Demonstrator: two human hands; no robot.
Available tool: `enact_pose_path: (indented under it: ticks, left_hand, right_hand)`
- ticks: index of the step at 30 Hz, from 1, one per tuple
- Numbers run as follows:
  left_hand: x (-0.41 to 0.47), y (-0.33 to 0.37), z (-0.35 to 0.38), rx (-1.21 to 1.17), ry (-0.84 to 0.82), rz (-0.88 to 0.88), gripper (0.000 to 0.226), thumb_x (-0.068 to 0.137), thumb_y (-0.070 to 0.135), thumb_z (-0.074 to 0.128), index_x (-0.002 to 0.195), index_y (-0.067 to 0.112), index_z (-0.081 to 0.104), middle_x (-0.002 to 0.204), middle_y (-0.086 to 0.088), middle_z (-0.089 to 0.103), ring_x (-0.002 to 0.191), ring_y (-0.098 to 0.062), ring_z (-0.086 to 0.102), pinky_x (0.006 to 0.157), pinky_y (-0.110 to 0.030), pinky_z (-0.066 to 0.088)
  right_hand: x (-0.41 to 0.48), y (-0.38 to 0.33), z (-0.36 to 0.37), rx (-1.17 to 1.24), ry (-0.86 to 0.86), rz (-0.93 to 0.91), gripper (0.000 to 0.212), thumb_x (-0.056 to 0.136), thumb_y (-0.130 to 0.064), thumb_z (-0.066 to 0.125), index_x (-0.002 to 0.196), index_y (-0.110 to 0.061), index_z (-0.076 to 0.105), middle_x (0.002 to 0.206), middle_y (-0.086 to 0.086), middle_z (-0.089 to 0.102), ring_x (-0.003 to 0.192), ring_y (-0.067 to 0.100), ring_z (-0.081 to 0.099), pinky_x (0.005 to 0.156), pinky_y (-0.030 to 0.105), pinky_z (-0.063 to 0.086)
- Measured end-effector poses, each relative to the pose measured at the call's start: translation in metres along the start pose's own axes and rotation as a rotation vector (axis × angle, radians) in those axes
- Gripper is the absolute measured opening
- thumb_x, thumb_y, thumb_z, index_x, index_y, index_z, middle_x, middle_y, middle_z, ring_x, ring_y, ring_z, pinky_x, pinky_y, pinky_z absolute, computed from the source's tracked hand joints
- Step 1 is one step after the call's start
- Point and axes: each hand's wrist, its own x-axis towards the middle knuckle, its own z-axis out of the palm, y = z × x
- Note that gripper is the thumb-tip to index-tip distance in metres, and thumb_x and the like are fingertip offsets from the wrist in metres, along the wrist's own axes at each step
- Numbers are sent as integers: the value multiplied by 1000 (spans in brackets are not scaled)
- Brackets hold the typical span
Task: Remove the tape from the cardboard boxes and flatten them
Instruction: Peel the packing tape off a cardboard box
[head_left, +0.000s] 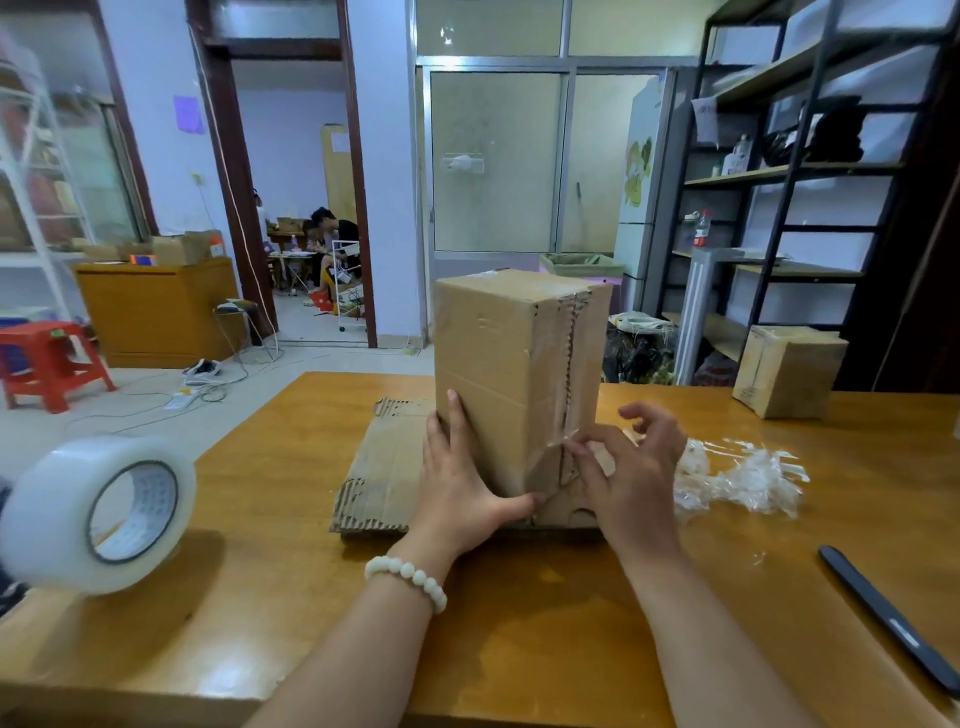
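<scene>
Glossy orange-brown wooden table (260, 519) carries everything. A tall brown cardboard box (498, 364) stands on end mid-table, on a flattened sheet of corrugated cardboard (379, 478) that sticks out to its left. A smaller taped cardboard box (787, 371) sits well apart at the far right, untouched. A fat roll of clear packing tape (98, 512) is at the left edge. A wad of crumpled stripped tape (743, 480) lies just right of the tall box. A long black tool (893, 618), likely a cutter, lies near right; nobody holds it.

Left hand (462, 478) lies flat on the box's left face, fingers straight, thumb across the lower near corner: bracing, not gripping. Right hand (628, 473) pinches the loose end of the clear tape strip (569, 374) that runs up the near seam; its grip is low on the seam and its other fingers are loosely spread.

Judged step: peeling the seam tape off the tall box. One box looks already flattened and one waits.

The next move calls for a steady pull up along the seam at a low angle, with the left hand keeping the box from tipping or sliding. The tape looks stuck to torn liner and may shred, but the black tool is in reach.
</scene>
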Motion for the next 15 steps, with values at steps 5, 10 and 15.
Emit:
enact_pose_path:
  ticks: [5, 10, 15]
  left_hand:
    - [0, -1, -1, 36, -20, 17, 144, 57, 67, 80, 117, 58, -50, 159, 1, -8, 147, -22, 6, 119, -50, 20]
    - [2, -2, -1, 9, -9, -3, 142, 50, 74, 75, 119, 59, -48, 159, -1, -3, 147, -24, 8, 118, -51, 22]
    - [3, -4, 0, -36, 13, -14, 135, 41, 84, 62, 123, 61, -44, 158, -2, 2, 146, -25, 11, 116, -54, 25]
  right_hand:
    - [1, -9, -5, 374, -112, 127, 6, 92, -22, 58, 88, -24, 55, 74, -11, 56, 69, 7, 56, 57, 17, 45]
    - [-2, -15, -7, 498, -279, 267, 30, 91, -7, 59, 104, -33, 50, 87, -8, 63, 80, 5, 62, 66, 16, 51]
    - [-3, -9, -5, 340, -246, 96, 35, 87, -5, 63, 119, -19, 60, 100, -11, 62, 84, -1, 62, 74, 9, 51]
